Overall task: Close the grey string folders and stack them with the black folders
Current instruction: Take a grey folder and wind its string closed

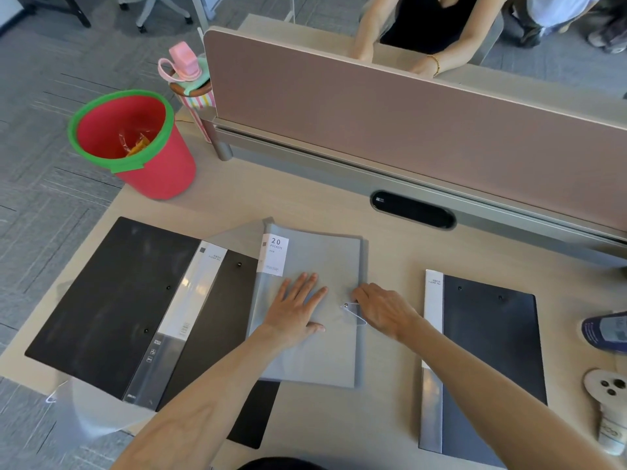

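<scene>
I'm looking down at a pale wood desk (pixel 390 418), and along its far edge stands a dusty-pink divider panel (pixel 390 120) on a grey rail. Left of the desk the floor is grey striped carpet (pixel 51 205), where a red bin (pixel 135 144) with a green rim sits just off the desk's corner. Beyond the panel I see an office chair's wheeled base (pixel 159 11), all under soft, even light.

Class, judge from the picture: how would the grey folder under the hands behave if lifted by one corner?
The grey folder probably flops: its thin cover bows near the top edge. It likely feels light, as it looks slim. It may slide easily, since its plastic looks smooth on the desk.
</scene>
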The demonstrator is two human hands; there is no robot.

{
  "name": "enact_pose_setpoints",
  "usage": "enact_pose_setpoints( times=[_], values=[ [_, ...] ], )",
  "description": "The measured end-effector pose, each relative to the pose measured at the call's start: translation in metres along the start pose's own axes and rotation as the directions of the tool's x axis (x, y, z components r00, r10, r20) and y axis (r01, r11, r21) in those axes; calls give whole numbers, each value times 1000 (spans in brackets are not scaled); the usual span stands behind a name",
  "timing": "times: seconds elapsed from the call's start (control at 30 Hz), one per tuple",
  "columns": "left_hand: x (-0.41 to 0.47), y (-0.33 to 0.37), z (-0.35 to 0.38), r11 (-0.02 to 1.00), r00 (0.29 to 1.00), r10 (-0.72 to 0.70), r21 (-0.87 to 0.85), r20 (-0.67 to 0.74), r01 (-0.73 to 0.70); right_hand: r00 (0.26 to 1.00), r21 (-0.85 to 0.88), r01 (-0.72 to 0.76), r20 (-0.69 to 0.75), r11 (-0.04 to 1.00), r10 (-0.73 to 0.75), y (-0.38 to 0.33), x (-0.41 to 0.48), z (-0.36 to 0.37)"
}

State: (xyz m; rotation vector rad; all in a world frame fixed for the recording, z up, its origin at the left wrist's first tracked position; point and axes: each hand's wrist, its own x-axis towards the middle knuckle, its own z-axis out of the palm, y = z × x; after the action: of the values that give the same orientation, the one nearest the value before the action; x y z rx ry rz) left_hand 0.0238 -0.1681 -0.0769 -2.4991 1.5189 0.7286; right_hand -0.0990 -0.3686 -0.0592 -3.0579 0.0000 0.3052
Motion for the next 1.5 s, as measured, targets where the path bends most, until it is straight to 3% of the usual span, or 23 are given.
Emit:
enact_pose_setpoints(
  times=[0.23,0.43,0.6,0.77,1.03,1.13,1.33,1.5],
  values=[
    [-1,1,-2,1000,1000,-2,-6,-1,2,988,-49,4,155,999,4,-4,-4,-5],
    [-1,1,-1,1000,1000,5,-23,-26,-6,901,137,-138,429,981,66,-10,3,-28],
    [1,2,0,1000,1000,0,-14,-12,0,930,172,15,360,985,-77,-25,11,-29],
    [-1,1,-1,999,1000,8,-32,-15,-8,955,125,13,293,992,-50,-37,29,-19],
    [-2,1,-2,1000,1000,8,-9,-16,-8,927,108,-284,283,953,245,-25,52,-27],
    [-2,1,-3,1000,1000,9,-23,-20,-9,941,52,-221,274,974,199,-17,47,-28],
    [-2,3,-5,1000,1000,4,-15,-11,-4,962,-32,91,260,995,-79,0,31,-25],
    [-2,7,-4,1000,1000,4,29,15,-5,928,-22,170,340,985,-152,5,31,-18]
  ],
)
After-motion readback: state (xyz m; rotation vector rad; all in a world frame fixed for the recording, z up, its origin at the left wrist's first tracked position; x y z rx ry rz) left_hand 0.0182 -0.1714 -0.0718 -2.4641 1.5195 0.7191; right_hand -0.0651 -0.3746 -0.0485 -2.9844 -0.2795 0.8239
